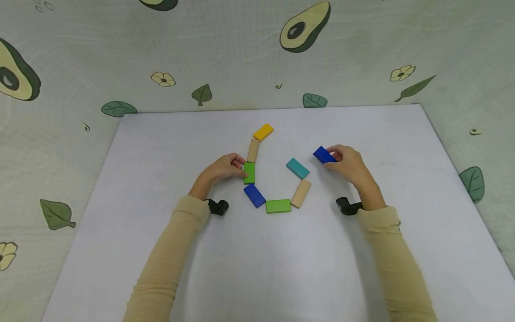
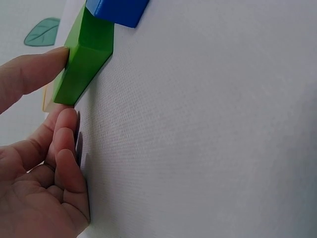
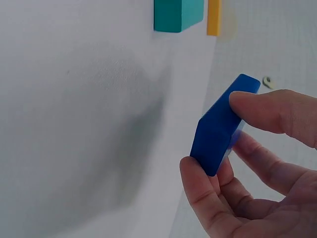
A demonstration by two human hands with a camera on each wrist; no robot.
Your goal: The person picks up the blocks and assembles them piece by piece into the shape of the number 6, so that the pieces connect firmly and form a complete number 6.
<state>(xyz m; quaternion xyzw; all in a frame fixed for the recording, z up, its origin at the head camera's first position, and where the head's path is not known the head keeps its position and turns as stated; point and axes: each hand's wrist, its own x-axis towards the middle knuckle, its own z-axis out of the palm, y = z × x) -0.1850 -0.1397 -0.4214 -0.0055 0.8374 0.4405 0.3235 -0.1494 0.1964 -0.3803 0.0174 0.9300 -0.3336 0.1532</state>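
Observation:
In the head view my left hand (image 1: 222,168) is at the upper green block (image 1: 249,173), which lies flat on the table. The left wrist view shows the thumb against this green block (image 2: 85,57), the other fingers curled by its far end. My right hand (image 1: 351,164) pinches a blue block (image 1: 323,154) between thumb and fingers, raised off the table with a shadow below. In the right wrist view this blue block (image 3: 220,126) is tilted. Closest to it on the table is a teal block (image 1: 297,168).
A curved row runs from a yellow block (image 1: 263,132) through a wooden block (image 1: 253,150), the upper green block, a second blue block (image 1: 255,196), a lower green block (image 1: 278,206) and another wooden block (image 1: 300,193) to the teal one. The white table (image 1: 281,264) meets an avocado-print cloth (image 1: 241,53).

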